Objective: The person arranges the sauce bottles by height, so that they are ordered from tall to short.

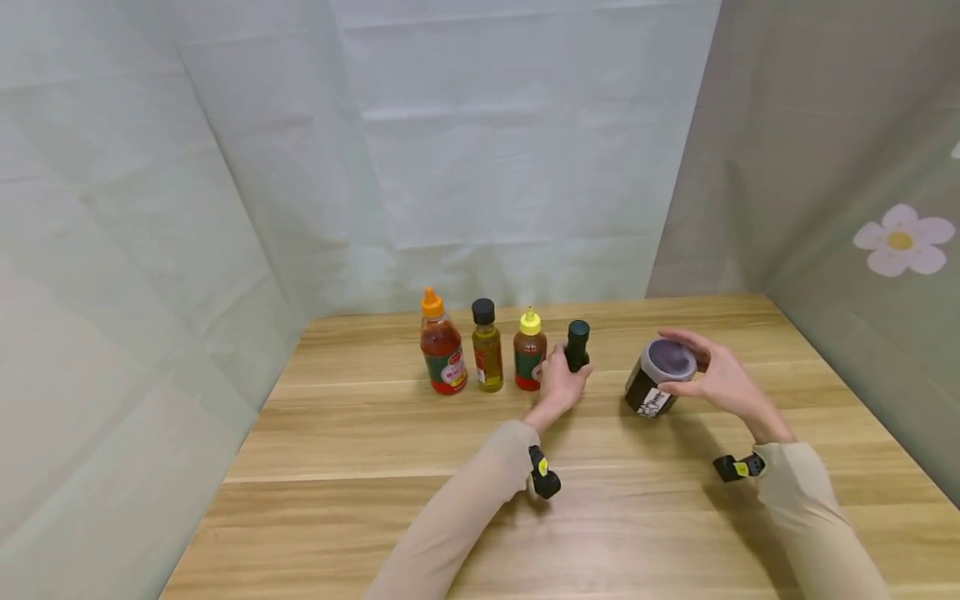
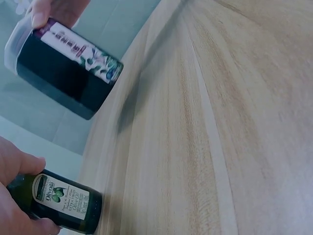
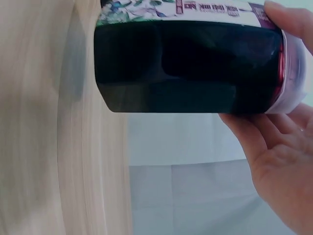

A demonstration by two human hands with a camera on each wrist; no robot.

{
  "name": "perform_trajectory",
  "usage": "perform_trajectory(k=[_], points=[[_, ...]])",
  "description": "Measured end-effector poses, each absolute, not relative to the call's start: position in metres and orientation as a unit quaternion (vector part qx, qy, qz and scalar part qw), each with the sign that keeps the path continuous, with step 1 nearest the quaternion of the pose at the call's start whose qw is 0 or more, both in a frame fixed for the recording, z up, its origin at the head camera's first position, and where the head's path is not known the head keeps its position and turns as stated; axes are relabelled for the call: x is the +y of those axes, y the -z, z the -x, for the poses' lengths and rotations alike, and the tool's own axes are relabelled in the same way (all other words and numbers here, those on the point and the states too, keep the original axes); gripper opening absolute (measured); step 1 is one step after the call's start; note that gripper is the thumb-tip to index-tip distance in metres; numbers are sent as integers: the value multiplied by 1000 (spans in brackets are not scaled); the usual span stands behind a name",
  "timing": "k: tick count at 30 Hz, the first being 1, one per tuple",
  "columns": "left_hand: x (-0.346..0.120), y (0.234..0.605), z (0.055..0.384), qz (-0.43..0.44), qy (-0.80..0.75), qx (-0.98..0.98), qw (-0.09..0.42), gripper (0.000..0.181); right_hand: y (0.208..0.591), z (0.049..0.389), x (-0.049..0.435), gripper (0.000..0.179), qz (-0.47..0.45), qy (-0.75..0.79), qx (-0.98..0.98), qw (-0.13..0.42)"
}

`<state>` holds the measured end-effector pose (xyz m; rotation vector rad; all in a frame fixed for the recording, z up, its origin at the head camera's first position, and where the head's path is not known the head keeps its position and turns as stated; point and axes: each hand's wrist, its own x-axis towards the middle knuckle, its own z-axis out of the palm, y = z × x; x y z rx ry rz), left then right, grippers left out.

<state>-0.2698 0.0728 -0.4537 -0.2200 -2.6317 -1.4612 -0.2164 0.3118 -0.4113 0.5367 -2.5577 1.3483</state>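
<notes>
My left hand [image 1: 561, 382] grips a small dark green olive oil bottle [image 1: 577, 343] around its body. It stands upright, base right at the tabletop, and its pale label [image 2: 63, 198] with green olives shows in the left wrist view. Further right, my right hand [image 1: 722, 382] holds a dark jar [image 1: 645, 390] by its translucent lid [image 1: 670, 358], thumb on one side and fingers on the other. The jar is raised over the wood and slightly tilted, its shadow apart from its base. A white label with purple and leafy print [image 3: 186, 11] wraps its side.
Left of my left hand, in a row, stand a red sauce bottle with an orange nozzle [image 1: 444, 354], an oil bottle with a black cap [image 1: 488, 350] and a yellow-capped sauce bottle [image 1: 529, 350]. Pale cloth [image 1: 517, 167] hangs behind the wooden table [image 1: 337, 517].
</notes>
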Motion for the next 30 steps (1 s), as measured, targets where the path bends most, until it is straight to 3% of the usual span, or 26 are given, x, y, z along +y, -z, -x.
perform_trajectory(k=[9, 30], points=[[73, 454, 269, 78, 484, -868, 71, 46, 413, 228, 301, 75, -135, -455, -873, 112], [75, 456, 270, 68, 491, -867, 54, 47, 420, 264, 276, 78, -88, -465, -877, 80]])
